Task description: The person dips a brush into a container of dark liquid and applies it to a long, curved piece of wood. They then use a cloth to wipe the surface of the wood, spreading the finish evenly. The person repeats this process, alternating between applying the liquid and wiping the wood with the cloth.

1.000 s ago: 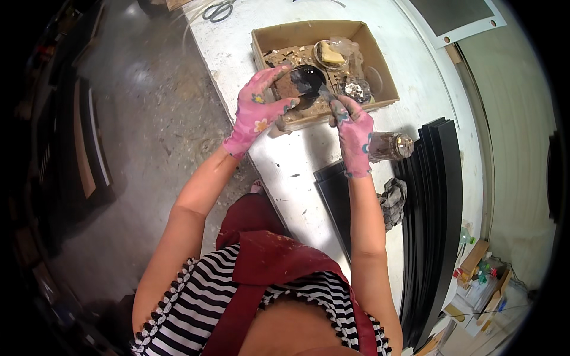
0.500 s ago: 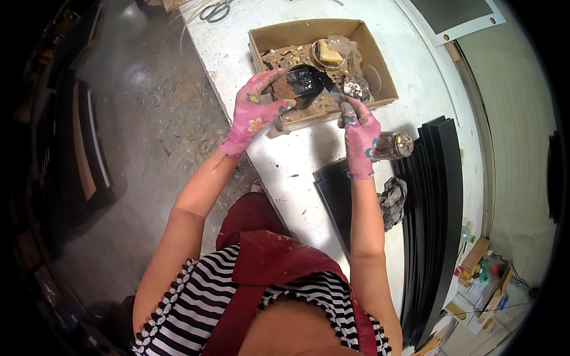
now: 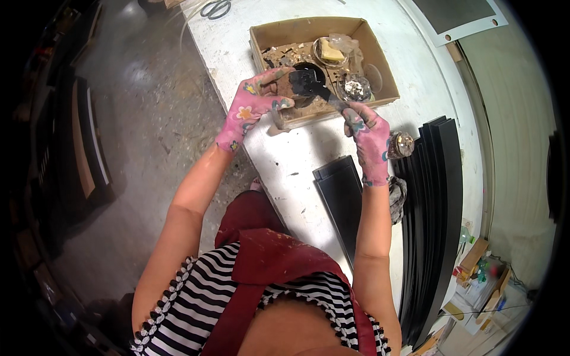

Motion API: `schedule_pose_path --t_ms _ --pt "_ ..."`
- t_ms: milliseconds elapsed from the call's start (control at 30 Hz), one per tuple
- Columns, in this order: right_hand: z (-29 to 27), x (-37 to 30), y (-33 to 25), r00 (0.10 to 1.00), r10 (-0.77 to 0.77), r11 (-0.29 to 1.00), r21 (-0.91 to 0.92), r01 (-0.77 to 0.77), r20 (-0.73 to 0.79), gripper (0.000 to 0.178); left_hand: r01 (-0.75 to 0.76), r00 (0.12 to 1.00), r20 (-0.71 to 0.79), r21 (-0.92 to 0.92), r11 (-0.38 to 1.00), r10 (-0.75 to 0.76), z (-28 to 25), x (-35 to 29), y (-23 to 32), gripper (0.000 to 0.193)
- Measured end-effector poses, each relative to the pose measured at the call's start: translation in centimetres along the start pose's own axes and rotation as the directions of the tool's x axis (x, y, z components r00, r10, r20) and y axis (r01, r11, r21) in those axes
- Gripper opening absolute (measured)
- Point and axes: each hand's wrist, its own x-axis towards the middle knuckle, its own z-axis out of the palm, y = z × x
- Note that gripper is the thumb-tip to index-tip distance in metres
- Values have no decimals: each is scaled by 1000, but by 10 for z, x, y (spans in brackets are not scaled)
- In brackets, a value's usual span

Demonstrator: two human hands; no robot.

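Note:
My left hand (image 3: 252, 104), in a pink flowered glove, is closed around a brownish flat piece (image 3: 287, 86) at the left side of a cardboard box (image 3: 380, 53). What kind of piece it is I cannot make out. In a matching glove, my right hand (image 3: 368, 130) grips a putty knife (image 3: 325, 93) with a dark, black-smeared blade. The blade lies against or just over the brownish piece. Behind it, a round black container (image 3: 321, 72) sits in the box, partly hidden.
The box also holds a yellowish sponge-like block (image 3: 331, 51) in a dish and a foil-like lump (image 3: 356, 87). A glass jar (image 3: 401, 144), a grey rag (image 3: 398, 199), a black panel (image 3: 339, 190) and stacked black strips (image 3: 436, 207) occupy the white table (image 3: 285, 160). Scissors (image 3: 215, 9) lie at the far edge.
My right hand has shifted right and slightly toward me, showing more of the putty knife. My left hand has moved little and keeps the brownish piece.

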Motion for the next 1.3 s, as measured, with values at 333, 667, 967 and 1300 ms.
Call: schedule_pose_path --t_ms 333,667,967,1300 --pt "-1 7 3 781 -625 683 -492 540 -11 22 7 1000 13 21 1000 -8 -2 -1 3 66" --pt "-11 -12 10 520 -812 83 -830 551 264 41 -16 996 -92 -59 998 11 -2 -7 5 64" --pt "-1 -8 6 995 -98 994 49 99 -27 21 -187 979 103 102 977 177 -3 -5 11 62" --pt "16 17 20 964 -241 968 -101 230 -113 16 -91 995 51 214 973 82 -10 -3 11 62"
